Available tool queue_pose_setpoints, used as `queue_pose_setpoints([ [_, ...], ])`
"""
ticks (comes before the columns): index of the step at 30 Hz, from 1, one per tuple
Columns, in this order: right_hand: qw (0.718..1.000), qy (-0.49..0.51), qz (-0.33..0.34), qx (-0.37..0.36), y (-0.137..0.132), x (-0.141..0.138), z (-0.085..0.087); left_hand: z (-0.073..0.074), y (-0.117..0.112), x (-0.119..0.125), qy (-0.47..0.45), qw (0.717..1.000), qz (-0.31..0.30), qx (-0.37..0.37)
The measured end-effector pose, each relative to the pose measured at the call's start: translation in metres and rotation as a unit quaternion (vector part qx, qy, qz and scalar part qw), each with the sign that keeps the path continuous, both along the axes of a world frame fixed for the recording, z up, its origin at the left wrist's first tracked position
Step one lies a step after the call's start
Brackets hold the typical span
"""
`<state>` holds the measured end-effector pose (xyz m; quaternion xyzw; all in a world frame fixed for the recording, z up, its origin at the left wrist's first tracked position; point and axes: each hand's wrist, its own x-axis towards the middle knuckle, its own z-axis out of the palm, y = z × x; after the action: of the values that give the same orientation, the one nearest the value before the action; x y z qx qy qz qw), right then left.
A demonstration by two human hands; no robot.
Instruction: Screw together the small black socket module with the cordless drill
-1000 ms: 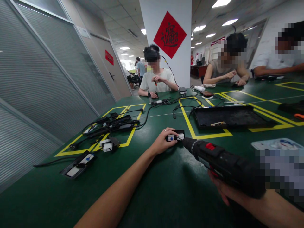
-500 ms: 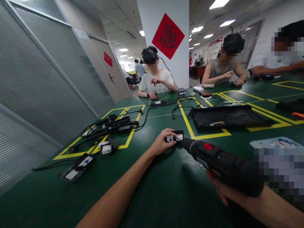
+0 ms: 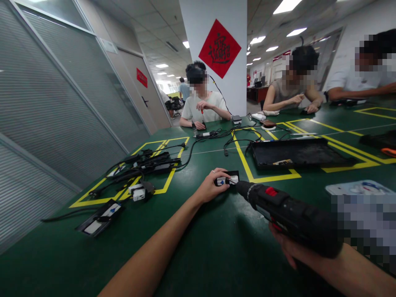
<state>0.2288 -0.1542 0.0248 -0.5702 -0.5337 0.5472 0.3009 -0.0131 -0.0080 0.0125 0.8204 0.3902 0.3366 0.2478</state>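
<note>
My left hand (image 3: 210, 187) reaches out over the green table (image 3: 198, 243) and pinches a small black power adapter (image 3: 230, 178) with a white label, pressing it onto the tabletop. My right hand (image 3: 289, 249) grips a black electric screwdriver (image 3: 289, 214) with a red switch. The tool points away from me, and its tip meets the adapter's near right edge. Most of my right hand's fingers are hidden under the tool body.
A pile of black adapters and cables (image 3: 145, 163) lies in a yellow-taped box at left, with another adapter (image 3: 100, 216) nearer. A black tray (image 3: 297, 153) sits ahead to the right. Three other people work at the far side. A blurred patch covers the near right.
Hardly anything has moved. The view shifted slightly, and both hands hold the adapter and the screwdriver in the same place.
</note>
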Motion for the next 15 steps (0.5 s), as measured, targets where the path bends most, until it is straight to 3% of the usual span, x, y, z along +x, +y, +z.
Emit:
queue_pose_setpoints([
  [4,0.998,0.006,-0.052,-0.044,-0.001,-0.006,-0.001,0.0,0.0,0.0,-0.001,1.0,0.001,0.0],
  [8,1.0,-0.004,-0.02,0.013,-0.005,-0.001,0.007,0.0,0.0,0.0,-0.004,1.0,0.0,0.0],
  [15,0.997,-0.024,0.067,0.028,-0.011,0.022,0.036,0.0,0.0,0.0,-0.004,1.0,-0.005,0.002],
])
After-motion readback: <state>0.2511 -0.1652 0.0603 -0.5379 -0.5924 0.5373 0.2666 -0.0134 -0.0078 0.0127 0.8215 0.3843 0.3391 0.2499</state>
